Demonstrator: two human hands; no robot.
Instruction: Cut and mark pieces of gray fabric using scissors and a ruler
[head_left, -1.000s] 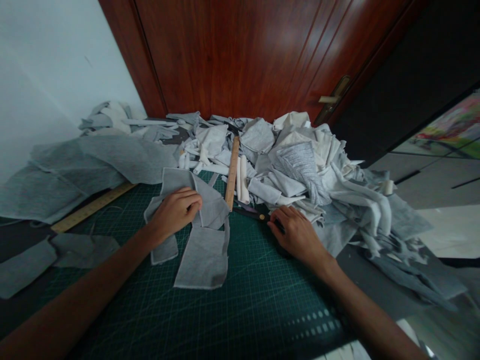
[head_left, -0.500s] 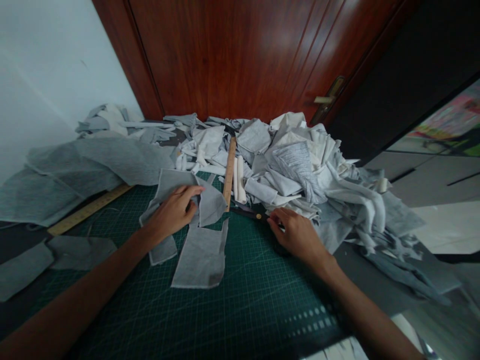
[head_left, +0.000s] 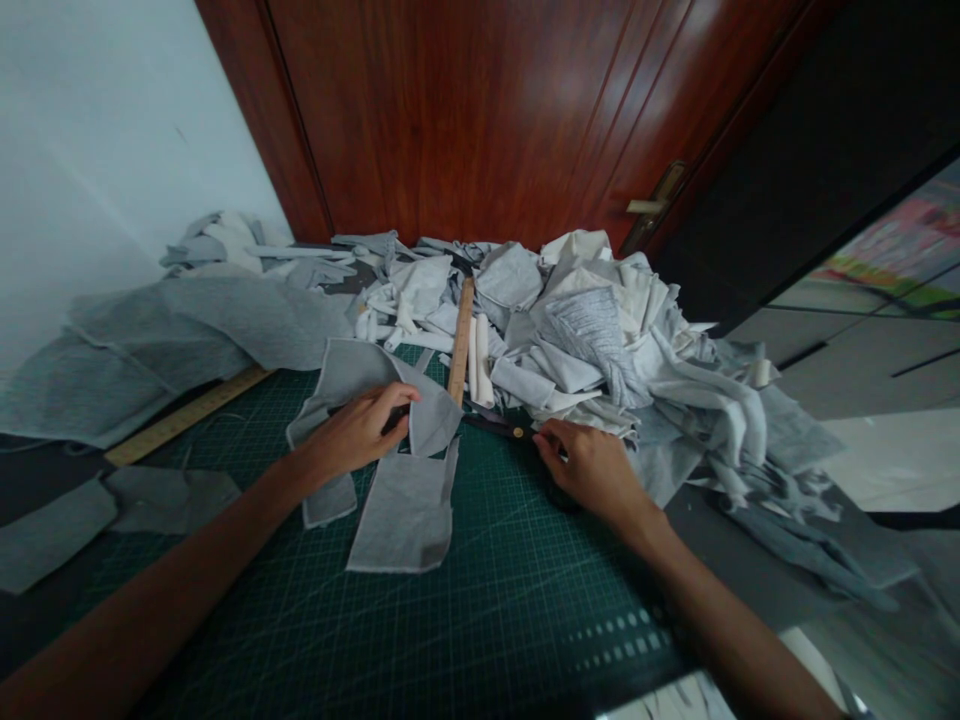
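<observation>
My left hand [head_left: 367, 425] pinches the edge of a grey fabric piece [head_left: 435, 415] between thumb and fingers, its near corner lifted off the mat. Under and around that hand lie more grey pieces, among them a squarish fabric piece [head_left: 405, 510] towards me. My right hand [head_left: 589, 460] is closed at the handle end of a pair of black scissors [head_left: 517, 432], which lie low over the mat. Their blades point left, towards the lifted fabric; the handles are mostly hidden under the hand. All this is on a green cutting mat [head_left: 510, 600] with a grid.
A big heap of grey and white cloth scraps [head_left: 585, 330] fills the back and right. One wooden ruler [head_left: 461, 345] stands out from the heap; another ruler [head_left: 187, 415] lies at left beneath a large grey cloth [head_left: 180, 330]. Behind is a wooden door [head_left: 465, 120].
My left hand has shifted slightly right and down with the pinched fabric, whose corner now hangs nearer the scissors' tips. The right hand and scissors look nearly still.
</observation>
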